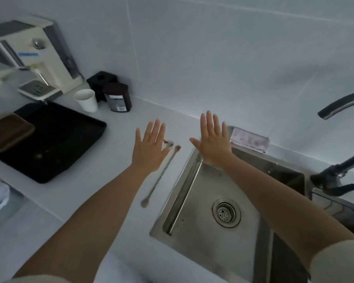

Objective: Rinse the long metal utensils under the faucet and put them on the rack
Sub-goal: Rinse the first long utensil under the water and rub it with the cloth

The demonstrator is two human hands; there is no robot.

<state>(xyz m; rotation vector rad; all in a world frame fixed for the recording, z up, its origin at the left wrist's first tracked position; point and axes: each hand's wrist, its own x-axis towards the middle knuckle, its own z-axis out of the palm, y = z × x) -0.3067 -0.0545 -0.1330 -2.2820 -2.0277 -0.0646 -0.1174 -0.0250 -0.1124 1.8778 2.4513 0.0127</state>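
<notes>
Far back from my fingers, past bare forearms, I wear loose off-white sleeves, a left sleeve and a right sleeve, ending near the elbows.

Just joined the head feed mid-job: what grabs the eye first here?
The left hand and right hand are spread flat, fingers straight, holding nothing, over the white counter and a corner of the square stainless steel sink. A long twisted metal spoon lies on the counter just left of that sink.
</notes>
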